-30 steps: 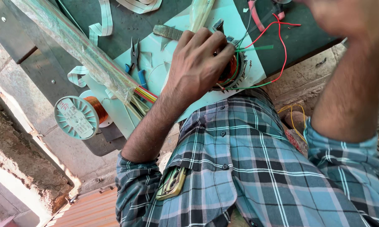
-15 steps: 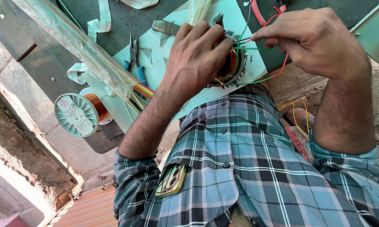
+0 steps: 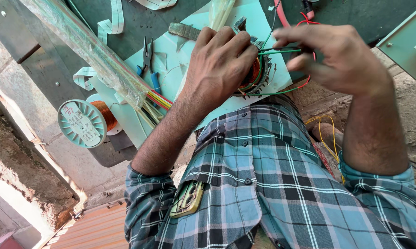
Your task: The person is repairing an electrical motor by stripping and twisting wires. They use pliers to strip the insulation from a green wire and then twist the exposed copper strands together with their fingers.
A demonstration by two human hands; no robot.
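left hand [image 3: 217, 69] fingers clamped on motor stator [image 3: 254, 76] | right hand [image 3: 337, 57] fingers pinched on green wire [image 3: 279, 51] | copper wire spool [image 3: 86, 121] at 8 o'clock

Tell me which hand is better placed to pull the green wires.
Right. The right hand pinches the green wires; the left hand is busy gripping the copper-wound stator.

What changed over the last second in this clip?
The right hand came down from the upper right and took hold of the green wire beside the stator. The left hand stayed clamped on the stator; spool and pliers did not move.
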